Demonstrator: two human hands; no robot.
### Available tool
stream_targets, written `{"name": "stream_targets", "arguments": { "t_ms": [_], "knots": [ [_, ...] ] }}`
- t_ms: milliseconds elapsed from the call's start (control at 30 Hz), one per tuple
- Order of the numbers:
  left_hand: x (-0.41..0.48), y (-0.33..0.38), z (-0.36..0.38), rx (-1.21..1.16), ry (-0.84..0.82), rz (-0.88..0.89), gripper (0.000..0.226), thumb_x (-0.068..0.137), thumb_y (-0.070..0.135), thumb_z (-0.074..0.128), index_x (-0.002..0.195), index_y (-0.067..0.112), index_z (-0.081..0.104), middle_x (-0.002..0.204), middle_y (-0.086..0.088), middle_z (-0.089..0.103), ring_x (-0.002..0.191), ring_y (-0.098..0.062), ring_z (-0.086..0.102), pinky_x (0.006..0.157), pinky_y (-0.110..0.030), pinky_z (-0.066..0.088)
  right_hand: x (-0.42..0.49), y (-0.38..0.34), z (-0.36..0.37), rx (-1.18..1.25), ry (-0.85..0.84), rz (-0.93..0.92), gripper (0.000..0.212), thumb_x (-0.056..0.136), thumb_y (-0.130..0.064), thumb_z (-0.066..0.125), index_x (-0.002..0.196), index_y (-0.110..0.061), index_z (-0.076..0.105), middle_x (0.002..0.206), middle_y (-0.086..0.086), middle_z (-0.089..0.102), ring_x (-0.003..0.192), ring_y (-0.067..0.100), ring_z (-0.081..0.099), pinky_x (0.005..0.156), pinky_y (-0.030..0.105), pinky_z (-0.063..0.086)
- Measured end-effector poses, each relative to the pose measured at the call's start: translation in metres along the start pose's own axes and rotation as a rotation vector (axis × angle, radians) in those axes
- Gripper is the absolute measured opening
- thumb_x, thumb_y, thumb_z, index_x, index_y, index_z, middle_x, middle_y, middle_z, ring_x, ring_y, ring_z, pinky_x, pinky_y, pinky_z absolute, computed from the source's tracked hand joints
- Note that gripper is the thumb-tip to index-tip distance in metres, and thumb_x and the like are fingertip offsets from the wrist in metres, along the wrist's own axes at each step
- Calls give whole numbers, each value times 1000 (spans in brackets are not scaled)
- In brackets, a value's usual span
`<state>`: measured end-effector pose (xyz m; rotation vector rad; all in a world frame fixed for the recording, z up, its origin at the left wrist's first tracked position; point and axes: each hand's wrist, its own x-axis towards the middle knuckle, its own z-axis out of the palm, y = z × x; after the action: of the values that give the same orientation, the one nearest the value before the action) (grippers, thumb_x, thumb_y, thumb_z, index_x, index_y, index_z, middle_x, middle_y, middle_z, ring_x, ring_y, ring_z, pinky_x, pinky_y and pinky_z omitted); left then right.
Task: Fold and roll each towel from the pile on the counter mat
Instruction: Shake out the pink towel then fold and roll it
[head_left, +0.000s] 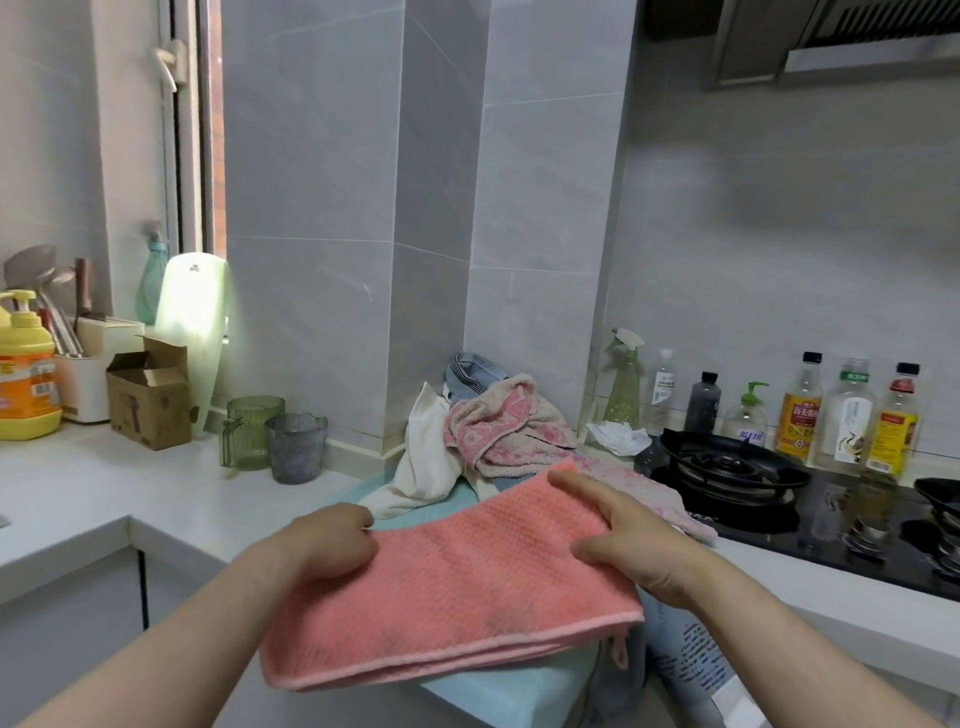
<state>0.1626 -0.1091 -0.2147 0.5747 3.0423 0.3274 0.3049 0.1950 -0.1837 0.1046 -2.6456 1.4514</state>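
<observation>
Folded salmon-pink waffle-weave towel flat on pale blue counter mat, crumpled towel pile behind. Curled left hand pinching far-left edge, right hand clasping right end. Square edges, then roll tightly from one end.

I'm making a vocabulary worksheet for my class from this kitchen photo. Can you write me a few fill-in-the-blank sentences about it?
1. The left hand and the right hand hold a folded ___ towel.
2. Under the towel lies a light ___ mat.
3. The pile of towels sits to the ___ of the stove.
4. The glass beside the green cup is ___.

Missing words: pink; blue; left; grey.
</observation>
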Motion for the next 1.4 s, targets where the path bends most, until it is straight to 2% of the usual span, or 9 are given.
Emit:
{"name": "stream_targets", "arguments": {
  "t_ms": [233,300,400,500,700,833,967,1167,1400],
  "knots": [
    [-9,-40,-29,-286,-84,-3,7,70,19,69,73,17,63,74,4,60,72,-10,55,65,-26,39,-1,20,-8,192,-5,56,76,81,8,60,134,-45,47,140,-11,35,108,17,58,87,34,54],
    [-13,-50,-33,-552,-44,46,8,73,15,73,78,14,67,79,-3,65,78,-14,59,71,-29,43,-1,28,-7,238,-14,48,80,79,8,62,137,-43,41,139,-11,37,105,7,55,77,19,53],
    [-12,-54,-32,-867,38,49,12,79,4,74,91,6,71,93,-13,70,85,-23,65,81,-37,51,3,39,-9,286,-43,71,91,73,9,64,146,-34,33,135,-18,40,107,6,55,77,17,50],
    [2,-46,-31,-962,85,-32,19,78,-1,74,96,0,68,92,-17,65,78,-23,63,70,-31,53,10,47,-12,320,-29,94,87,79,22,55,148,-27,33,126,-23,46,98,0,58,78,18,51],
    [40,-34,-35,-1094,187,-214,29,80,4,75,104,-7,62,90,-17,64,73,-23,61,62,-31,50,27,59,-8,385,67,167,82,81,21,55,147,-24,36,127,-5,51,99,9,59,70,17,51],
    [35,-38,-21,-1246,-19,-362,37,90,19,67,114,-7,59,88,-22,65,78,-32,63,73,-40,52,32,71,-6,364,69,186,90,68,5,67,147,-24,37,129,-3,52,110,21,60,91,32,50],
    [14,-53,-21,-1252,-277,-307,49,79,16,71,122,-3,58,114,-24,66,100,-37,65,86,-44,54,28,74,-6,401,45,162,87,72,9,66,145,-27,38,130,-6,50,112,23,59,95,35,48],
    [-12,-48,-17,-1102,-420,-155,35,88,3,62,122,0,56,102,-20,71,84,-28,68,68,-34,57,22,73,-1,473,21,159,100,57,-1,67,147,-27,34,131,-5,50,110,22,59,85,31,51],
    [-23,-39,-22,-1354,-166,-96,45,90,-12,50,121,19,55,102,-19,66,61,-17,55,43,-23,47,13,63,-12,506,22,139,100,58,9,63,145,-33,37,138,0,47,102,26,62,77,36,49]
  ]
}}
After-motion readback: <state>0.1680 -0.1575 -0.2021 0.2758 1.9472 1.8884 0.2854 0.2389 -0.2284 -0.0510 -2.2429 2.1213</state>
